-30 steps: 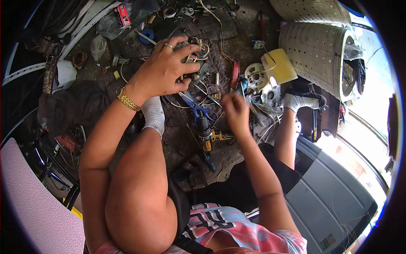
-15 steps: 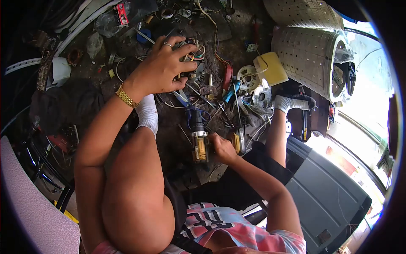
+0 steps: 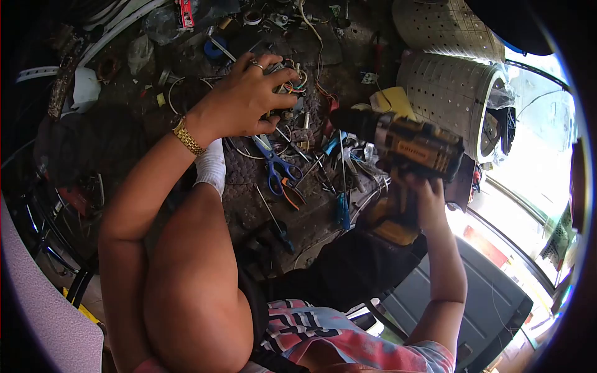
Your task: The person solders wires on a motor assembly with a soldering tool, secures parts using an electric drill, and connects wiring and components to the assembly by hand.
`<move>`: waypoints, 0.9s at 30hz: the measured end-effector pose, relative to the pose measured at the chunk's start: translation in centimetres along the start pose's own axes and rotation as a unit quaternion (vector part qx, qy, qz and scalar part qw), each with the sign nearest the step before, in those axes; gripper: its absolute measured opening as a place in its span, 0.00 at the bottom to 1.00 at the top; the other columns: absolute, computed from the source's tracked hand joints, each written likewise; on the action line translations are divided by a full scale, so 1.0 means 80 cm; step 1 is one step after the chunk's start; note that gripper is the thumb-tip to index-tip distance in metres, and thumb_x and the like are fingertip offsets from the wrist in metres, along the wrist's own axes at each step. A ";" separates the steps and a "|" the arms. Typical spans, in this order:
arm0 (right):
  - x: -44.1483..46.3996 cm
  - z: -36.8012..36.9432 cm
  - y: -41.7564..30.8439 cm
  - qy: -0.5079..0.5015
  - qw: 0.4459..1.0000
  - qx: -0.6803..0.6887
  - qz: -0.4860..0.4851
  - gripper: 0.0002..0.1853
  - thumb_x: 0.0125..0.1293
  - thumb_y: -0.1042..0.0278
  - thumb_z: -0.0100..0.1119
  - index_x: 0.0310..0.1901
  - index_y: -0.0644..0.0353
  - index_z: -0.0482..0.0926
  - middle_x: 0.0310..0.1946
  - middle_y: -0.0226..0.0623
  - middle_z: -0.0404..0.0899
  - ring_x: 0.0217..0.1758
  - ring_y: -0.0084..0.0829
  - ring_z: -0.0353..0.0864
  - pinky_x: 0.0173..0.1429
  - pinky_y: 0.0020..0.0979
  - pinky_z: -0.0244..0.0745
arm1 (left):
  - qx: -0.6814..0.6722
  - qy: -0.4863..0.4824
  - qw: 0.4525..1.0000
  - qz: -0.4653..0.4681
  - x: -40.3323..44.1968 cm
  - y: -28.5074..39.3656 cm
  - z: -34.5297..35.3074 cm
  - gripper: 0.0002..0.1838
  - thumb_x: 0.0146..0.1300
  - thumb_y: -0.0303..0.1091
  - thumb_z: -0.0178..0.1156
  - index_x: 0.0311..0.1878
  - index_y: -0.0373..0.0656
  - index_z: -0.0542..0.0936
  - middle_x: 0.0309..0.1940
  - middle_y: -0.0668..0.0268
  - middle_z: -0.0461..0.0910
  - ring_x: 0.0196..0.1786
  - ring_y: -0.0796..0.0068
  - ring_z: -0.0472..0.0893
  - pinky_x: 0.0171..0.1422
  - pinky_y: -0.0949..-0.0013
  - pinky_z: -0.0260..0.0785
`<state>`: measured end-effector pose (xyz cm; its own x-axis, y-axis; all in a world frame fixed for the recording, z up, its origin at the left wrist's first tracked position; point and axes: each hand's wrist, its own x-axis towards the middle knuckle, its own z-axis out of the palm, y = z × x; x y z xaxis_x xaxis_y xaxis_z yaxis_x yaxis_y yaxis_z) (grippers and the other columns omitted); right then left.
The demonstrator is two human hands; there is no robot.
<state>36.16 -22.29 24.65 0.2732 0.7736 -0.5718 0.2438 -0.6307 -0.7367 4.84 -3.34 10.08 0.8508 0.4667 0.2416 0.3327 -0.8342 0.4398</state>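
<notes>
My left hand (image 3: 242,99), with a ring and a gold watch at the wrist, is curled over a small device with coloured wires (image 3: 297,81). Most of that device is hidden under my palm and fingers. My right hand (image 3: 428,202) grips a cordless drill (image 3: 416,149) by its handle, raised at the right with its chuck pointing left. Below my left hand lie blue-handled scissors (image 3: 273,168) and an orange-handled tool (image 3: 292,194). A blue-handled screwdriver (image 3: 343,211) lies to the left of the drill's battery.
Two perforated metal drums (image 3: 438,93) stand at the upper right. A yellow piece (image 3: 398,102) lies beside them, partly behind the drill. A dark screwdriver (image 3: 283,239) lies near my knee. Loose wires and metal parts litter the floor. A grey panel (image 3: 479,298) is at the lower right.
The drill has been lifted from between my legs and swung to the right in my right hand, now pointing left. The scissors are uncovered. My left hand has stayed almost in place.
</notes>
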 end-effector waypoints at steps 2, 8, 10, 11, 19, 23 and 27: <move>0.012 0.004 -0.032 0.014 0.998 -0.058 0.003 0.20 0.68 0.61 0.58 0.58 0.62 0.76 0.47 0.41 0.83 0.42 0.32 0.85 0.38 0.30 0.81 | 0.001 -0.003 1.000 0.001 0.003 -0.001 -0.001 0.16 0.50 0.38 0.73 0.44 0.54 0.84 0.67 0.69 0.72 0.73 0.51 0.66 0.74 0.46 0.59; 0.028 0.019 -0.066 -0.034 0.999 -0.028 -0.001 0.21 0.70 0.62 0.58 0.59 0.65 0.74 0.47 0.42 0.82 0.37 0.31 0.84 0.40 0.31 0.81 | 0.007 -0.010 1.000 -0.001 0.001 -0.003 0.000 0.17 0.50 0.39 0.73 0.45 0.55 0.84 0.67 0.69 0.72 0.73 0.50 0.65 0.73 0.46 0.60; 0.030 0.019 -0.071 -0.049 0.998 -0.028 0.015 0.24 0.69 0.62 0.56 0.62 0.68 0.72 0.50 0.45 0.82 0.42 0.30 0.84 0.46 0.32 0.81 | 0.009 -0.006 1.000 0.002 0.000 -0.003 0.000 0.18 0.50 0.39 0.73 0.46 0.56 0.84 0.67 0.69 0.72 0.72 0.50 0.65 0.73 0.46 0.60; 0.031 0.018 -0.073 -0.082 0.996 -0.024 0.035 0.24 0.69 0.62 0.56 0.62 0.68 0.72 0.52 0.46 0.82 0.44 0.30 0.84 0.45 0.32 0.81 | 0.009 -0.006 1.000 0.001 0.000 -0.004 0.000 0.18 0.50 0.39 0.73 0.46 0.56 0.84 0.67 0.69 0.72 0.72 0.50 0.65 0.73 0.46 0.60; 0.034 0.024 -0.065 -0.105 0.994 0.008 -0.004 0.24 0.69 0.62 0.56 0.61 0.69 0.73 0.52 0.45 0.82 0.54 0.34 0.83 0.62 0.36 0.76 | 0.012 -0.005 1.000 0.004 -0.001 -0.004 0.001 0.19 0.49 0.40 0.73 0.46 0.56 0.84 0.67 0.69 0.71 0.72 0.49 0.65 0.73 0.46 0.60; 0.038 0.012 -0.042 -0.068 0.997 -0.014 0.027 0.23 0.70 0.61 0.57 0.61 0.67 0.73 0.48 0.46 0.83 0.42 0.34 0.82 0.49 0.34 0.75 | 0.008 -0.003 1.000 0.003 0.000 -0.004 0.001 0.19 0.49 0.39 0.73 0.46 0.55 0.84 0.67 0.69 0.71 0.72 0.49 0.65 0.73 0.46 0.60; 0.040 0.016 -0.044 -0.069 0.997 -0.017 -0.017 0.22 0.72 0.60 0.57 0.61 0.65 0.72 0.42 0.45 0.84 0.25 0.31 0.82 0.28 0.29 0.79 | 0.006 -0.006 1.000 0.000 0.001 -0.004 0.000 0.18 0.49 0.39 0.73 0.46 0.55 0.84 0.68 0.69 0.71 0.73 0.50 0.65 0.73 0.46 0.60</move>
<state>34.94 -17.48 24.95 0.1337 0.7941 -0.5928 0.2826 -0.6039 -0.7452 4.82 -3.06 9.94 0.8552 0.4639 0.2309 0.3381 -0.8372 0.4299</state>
